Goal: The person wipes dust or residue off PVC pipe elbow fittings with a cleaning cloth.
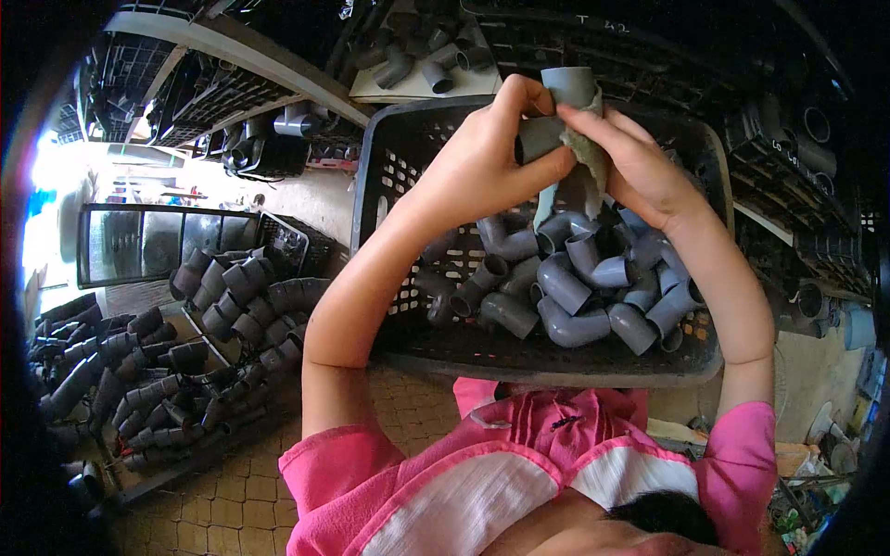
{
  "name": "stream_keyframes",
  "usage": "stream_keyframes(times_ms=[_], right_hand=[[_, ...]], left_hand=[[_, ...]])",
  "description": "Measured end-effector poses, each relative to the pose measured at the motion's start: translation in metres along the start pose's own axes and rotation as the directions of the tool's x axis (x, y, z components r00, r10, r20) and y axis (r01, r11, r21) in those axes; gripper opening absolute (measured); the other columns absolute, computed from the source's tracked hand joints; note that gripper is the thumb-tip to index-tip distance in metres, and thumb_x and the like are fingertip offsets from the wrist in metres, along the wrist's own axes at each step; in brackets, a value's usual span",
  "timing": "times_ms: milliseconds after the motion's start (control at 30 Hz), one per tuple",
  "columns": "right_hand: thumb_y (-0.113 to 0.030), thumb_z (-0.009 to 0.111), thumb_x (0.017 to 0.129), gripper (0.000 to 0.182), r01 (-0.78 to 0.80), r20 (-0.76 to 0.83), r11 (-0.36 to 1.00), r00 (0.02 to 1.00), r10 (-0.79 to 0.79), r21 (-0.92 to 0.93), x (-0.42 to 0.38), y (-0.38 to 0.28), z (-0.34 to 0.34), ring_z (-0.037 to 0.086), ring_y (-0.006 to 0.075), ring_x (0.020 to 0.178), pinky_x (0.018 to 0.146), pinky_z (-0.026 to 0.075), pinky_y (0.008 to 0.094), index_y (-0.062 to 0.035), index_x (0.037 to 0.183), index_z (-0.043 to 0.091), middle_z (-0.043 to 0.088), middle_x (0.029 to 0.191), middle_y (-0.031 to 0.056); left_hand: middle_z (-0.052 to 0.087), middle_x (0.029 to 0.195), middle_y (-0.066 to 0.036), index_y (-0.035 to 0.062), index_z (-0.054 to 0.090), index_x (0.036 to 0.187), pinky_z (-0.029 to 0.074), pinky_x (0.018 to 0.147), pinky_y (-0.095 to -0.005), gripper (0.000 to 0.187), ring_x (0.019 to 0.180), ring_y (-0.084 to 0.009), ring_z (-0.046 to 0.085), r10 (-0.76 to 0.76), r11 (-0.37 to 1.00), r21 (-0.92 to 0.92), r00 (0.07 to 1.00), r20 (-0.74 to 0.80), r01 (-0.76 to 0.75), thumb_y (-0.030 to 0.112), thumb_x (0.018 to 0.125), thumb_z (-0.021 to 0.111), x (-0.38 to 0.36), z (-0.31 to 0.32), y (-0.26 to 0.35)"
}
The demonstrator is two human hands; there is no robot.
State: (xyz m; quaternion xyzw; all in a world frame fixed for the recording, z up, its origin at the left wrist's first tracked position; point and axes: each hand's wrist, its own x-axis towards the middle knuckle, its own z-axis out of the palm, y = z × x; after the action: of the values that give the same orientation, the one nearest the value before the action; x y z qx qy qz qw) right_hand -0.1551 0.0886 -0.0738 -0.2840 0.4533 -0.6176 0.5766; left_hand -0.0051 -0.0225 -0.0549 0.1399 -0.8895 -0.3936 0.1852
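A grey plastic pipe elbow (567, 85) is held up over the far part of a black basket (371, 176), one open end pointing up and the other to the left. My left hand (505, 153) is closed around its left side, fingers curled at the bend. My right hand (640, 162) presses a worn greenish-grey cloth (586, 162) against the elbow's right side, thumb near the upper end. A light blue strip of the cloth hangs below. Inside the basket, under my hands, several loose grey elbows (561, 283) lie in a heap.
Many dark pipe fittings (148, 371) are piled on the left, beside a glass-panelled frame (167, 243). More elbows (440, 74) sit on a pale board behind the basket. Black crates (779, 153) with fittings stand at the right. Wire netting (222, 500) covers the floor below.
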Motion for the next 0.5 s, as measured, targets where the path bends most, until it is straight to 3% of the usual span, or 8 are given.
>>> stream_keyframes(times_ms=[67,167,267,367,467,500], right_hand=[[-0.04,0.062,0.09,0.04,0.147,-0.025,0.977,0.988,-0.152,-0.155,0.001,0.003,0.002,0.058,0.0084,0.091,0.08,0.047,0.0258,-0.0073,0.114,0.058,0.061,0.1,0.0009],[-0.045,0.061,0.09,0.046,0.159,-0.004,0.926,0.985,-0.171,-0.341,0.004,0.001,-0.007,0.057,0.0083,0.09,0.08,0.046,0.0245,-0.0069,0.115,0.058,0.061,0.098,0.0],[-0.048,0.061,0.089,0.048,0.107,-0.002,0.896,0.993,-0.119,-0.432,-0.001,-0.007,-0.008,0.057,0.0089,0.091,0.081,0.045,0.0242,-0.007,0.113,0.059,0.062,0.097,-0.0003],[-0.054,0.056,0.089,0.052,0.082,-0.085,0.968,0.991,-0.105,-0.236,-0.007,-0.009,0.004,0.058,0.0108,0.091,0.083,0.046,0.0259,-0.0075,0.111,0.06,0.062,0.096,0.002],[-0.062,0.049,0.089,0.059,0.04,-0.102,0.997,0.994,-0.046,-0.061,-0.004,-0.012,0.002,0.059,0.0128,0.093,0.085,0.046,0.0282,-0.008,0.11,0.061,0.062,0.097,0.0041],[-0.066,0.044,0.089,0.064,0.051,-0.062,0.998,0.997,-0.053,-0.021,-0.001,-0.009,-0.001,0.059,0.0149,0.096,0.087,0.046,0.0304,-0.0081,0.112,0.06,0.062,0.101,0.0058]], left_hand=[[0.059,0.1,-0.02,-0.0004,0.042,0.113,0.047,0.081,-0.0371,0.046,0.095,-0.0319,0.061,0.06,0.995,0.078,0.998,0.001,-0.06,0.023,0.083,0.068,0.0,0.0,-0.001],[0.059,0.103,-0.023,-0.0003,0.039,0.116,0.046,0.082,-0.0391,0.044,0.1,-0.0367,0.06,0.051,0.989,0.136,0.998,0.045,-0.057,0.022,0.087,0.064,-0.001,-0.003,0.007],[0.059,0.108,-0.022,0.0019,0.036,0.118,0.048,0.075,-0.0356,0.039,0.091,-0.0295,0.061,0.179,0.977,0.124,0.983,-0.026,-0.175,0.024,0.093,0.055,-0.002,-0.003,0.002],[0.059,0.088,-0.015,0.0029,0.037,0.112,0.048,0.065,-0.0329,0.031,0.071,-0.0231,0.057,-0.079,0.979,-0.189,0.997,-0.014,0.075,0.028,0.098,0.047,-0.003,-0.01,0.015],[0.053,0.098,-0.008,0.0062,0.037,0.11,0.045,0.06,-0.0271,0.027,0.073,-0.0122,0.048,-0.111,0.85,-0.523,0.991,-0.069,0.059,0.031,0.101,0.039,-0.002,0.004,0.002],[0.047,0.103,-0.004,0.0091,0.038,0.11,0.044,0.058,-0.0244,0.027,0.078,-0.0085,0.045,-0.169,0.765,-0.623,0.984,0.049,0.163,0.034,0.101,0.034,-0.003,0.006,0.002]])
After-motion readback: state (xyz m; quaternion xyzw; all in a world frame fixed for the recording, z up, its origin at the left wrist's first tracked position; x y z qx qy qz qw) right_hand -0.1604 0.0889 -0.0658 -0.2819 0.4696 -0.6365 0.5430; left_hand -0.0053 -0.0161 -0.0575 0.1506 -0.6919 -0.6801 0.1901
